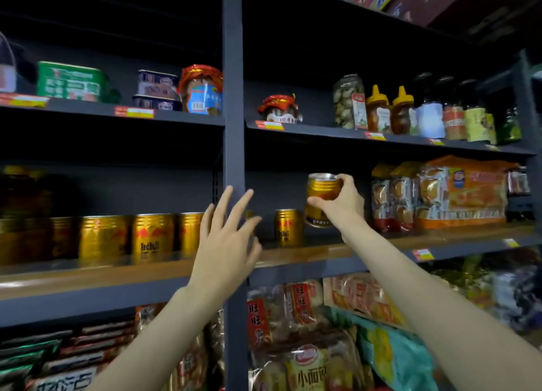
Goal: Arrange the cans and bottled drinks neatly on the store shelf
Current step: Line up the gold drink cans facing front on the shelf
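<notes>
- Right hand (340, 203) grips a tilted gold can (321, 198) above the shelf (308, 251); set down crooked, it may topple its neighbour (288, 228).
- Left hand (225, 244) hangs spread, holding nothing.

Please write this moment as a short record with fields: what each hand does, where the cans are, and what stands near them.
right hand: right hand grips a gold can, lifted and tilted above the shelf
left hand: left hand open, fingers spread, in front of the shelf post, holding nothing
standing cans: one lone can right of the post; a row of gold cans left of it
neighbours: bread packs to the right of the held can
</notes>
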`<state>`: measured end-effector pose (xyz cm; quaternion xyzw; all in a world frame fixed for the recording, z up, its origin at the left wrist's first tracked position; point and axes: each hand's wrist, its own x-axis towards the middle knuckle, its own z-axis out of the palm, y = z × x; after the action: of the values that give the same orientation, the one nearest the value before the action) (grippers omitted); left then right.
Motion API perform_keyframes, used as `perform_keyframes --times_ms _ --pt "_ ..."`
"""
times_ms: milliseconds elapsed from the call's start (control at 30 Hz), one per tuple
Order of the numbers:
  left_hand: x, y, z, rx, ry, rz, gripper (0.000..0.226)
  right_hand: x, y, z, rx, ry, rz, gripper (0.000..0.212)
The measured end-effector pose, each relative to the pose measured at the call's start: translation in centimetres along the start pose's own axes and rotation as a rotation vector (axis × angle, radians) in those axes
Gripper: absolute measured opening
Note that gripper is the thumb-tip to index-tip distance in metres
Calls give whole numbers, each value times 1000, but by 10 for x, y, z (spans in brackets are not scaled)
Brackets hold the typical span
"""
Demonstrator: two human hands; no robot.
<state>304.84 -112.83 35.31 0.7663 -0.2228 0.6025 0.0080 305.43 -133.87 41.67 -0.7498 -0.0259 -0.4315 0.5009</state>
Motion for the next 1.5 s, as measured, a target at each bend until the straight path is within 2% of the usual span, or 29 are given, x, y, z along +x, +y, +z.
perform_keyframes --times_ms 133,233,433,500,667,767,833,967,1167,1267,1400,1500 --pt "-7 -6 14 123 -37 93 40 20 21 9 -227 -62 125 76" --pt "-7 -7 15 144 -52 97 45 23 32 17 -346 -122 167 81" --pt "-6 -7 16 179 -62 103 47 15 39 25 -494 -167 148 86" --pt "-5 -8 14 154 -57 102 47 9 23 21 -423 -103 34 79" --pt "-25 -29 -18 -77 4 33 49 -30 -50 26 -176 0 -469 60" --pt "-49 -72 -47 -109 20 -57 47 -60 -86 50 4 85 -717 45" --pt "-59 -111 -68 -58 23 -128 49 -83 -104 78 55 80 -867 35" --pt "-80 -188 -109 54 0 -214 57 -126 -133 146 62 -121 -901 34" --pt "-109 -286 -140 143 -148 -243 74 -144 -173 227 -246 -536 -634 46" --pt "-114 -299 -136 159 -155 -195 62 -130 -185 253 -413 -629 -600 50" --pt "-116 -299 -130 157 -59 -158 48 -96 -208 295 -781 -814 -588 75" --pt "-116 -299 -128 176 -59 -165 46 -76 -215 331 -969 -849 -486 87"
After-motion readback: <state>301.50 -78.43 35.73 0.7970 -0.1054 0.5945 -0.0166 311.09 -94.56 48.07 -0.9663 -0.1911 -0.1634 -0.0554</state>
